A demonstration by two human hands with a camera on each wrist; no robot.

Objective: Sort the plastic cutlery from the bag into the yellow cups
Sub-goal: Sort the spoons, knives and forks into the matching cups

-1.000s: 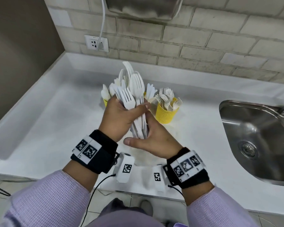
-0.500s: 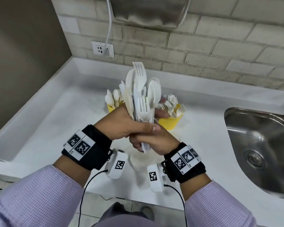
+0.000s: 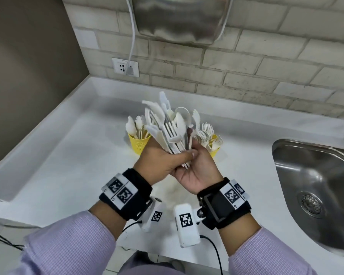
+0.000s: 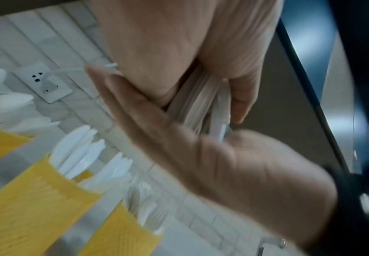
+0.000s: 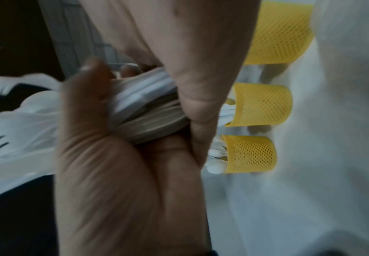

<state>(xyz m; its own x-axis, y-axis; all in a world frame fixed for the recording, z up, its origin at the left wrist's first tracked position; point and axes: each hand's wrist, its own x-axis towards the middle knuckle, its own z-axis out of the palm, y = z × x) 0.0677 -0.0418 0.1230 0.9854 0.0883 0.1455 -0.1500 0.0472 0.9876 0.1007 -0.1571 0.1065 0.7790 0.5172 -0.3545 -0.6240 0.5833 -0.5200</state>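
Both hands hold up a bundle of white plastic cutlery (image 3: 172, 129) above the white counter (image 3: 68, 165), its heads fanned out. My left hand (image 3: 165, 161) grips the handles, thumb laid across them. My right hand (image 3: 197, 165) lies palm-up against the handle ends (image 4: 201, 110), its fingers (image 4: 122, 97) straight along the bundle. Behind stand the yellow mesh cups: the left cup (image 3: 139, 144) holds spoons, the right cup (image 3: 214, 150) holds forks, and a middle cup (image 5: 263, 105) is hidden in the head view. A pale patch (image 3: 170, 192) under my hands may be the bag.
A steel sink (image 3: 316, 185) is sunk into the counter on the right. On the brick wall behind are a socket (image 3: 125, 67) with a plugged cable and a steel box (image 3: 177, 20). A brown wall (image 3: 28, 76) closes the left side.
The bundle has come down and tilted, and its heads have fanned out. My right hand has let go of the handle ends and now lies flat against them.
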